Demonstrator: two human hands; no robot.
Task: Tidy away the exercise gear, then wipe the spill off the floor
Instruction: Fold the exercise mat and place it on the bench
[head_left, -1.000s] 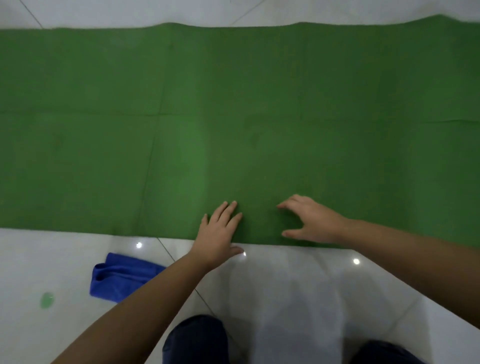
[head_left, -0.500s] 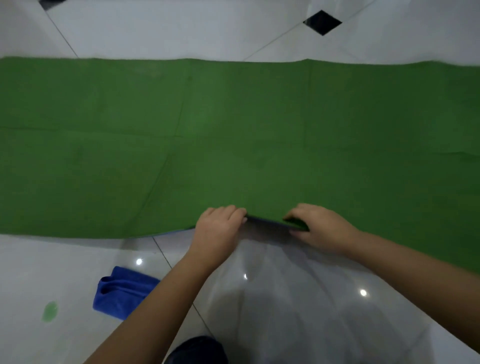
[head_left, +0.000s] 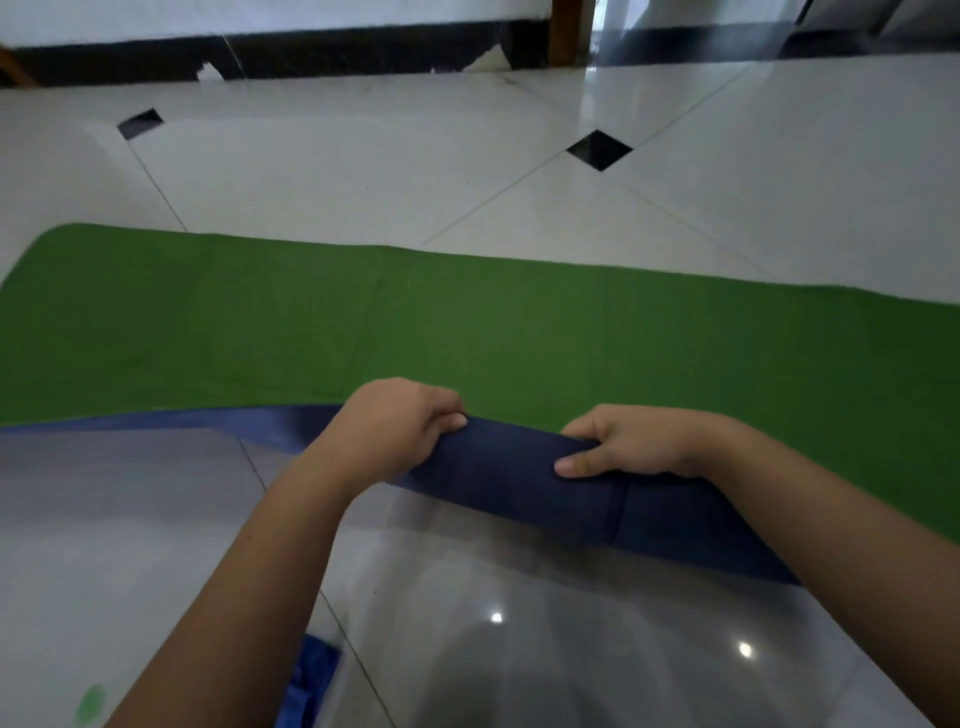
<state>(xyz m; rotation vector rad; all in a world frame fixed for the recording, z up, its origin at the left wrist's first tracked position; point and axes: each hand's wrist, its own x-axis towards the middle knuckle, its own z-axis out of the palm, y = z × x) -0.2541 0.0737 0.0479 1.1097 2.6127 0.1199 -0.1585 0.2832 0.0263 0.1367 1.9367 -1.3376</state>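
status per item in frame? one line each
mat: near long edge lifted and turned over, dark blue underside showing; the rest lies flat on the floor
left hand: grips the lifted edge
right hand: grips the lifted edge, thumb on the blue underside
blue cloth: crumpled on the floor, untouched, partly hidden by the left forearm
spill: green spot on the floor, not yet wiped

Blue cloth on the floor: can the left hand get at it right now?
Likely not yet: the left hand grips the lifted edge of the mat. The blue cloth lies close beside that forearm.
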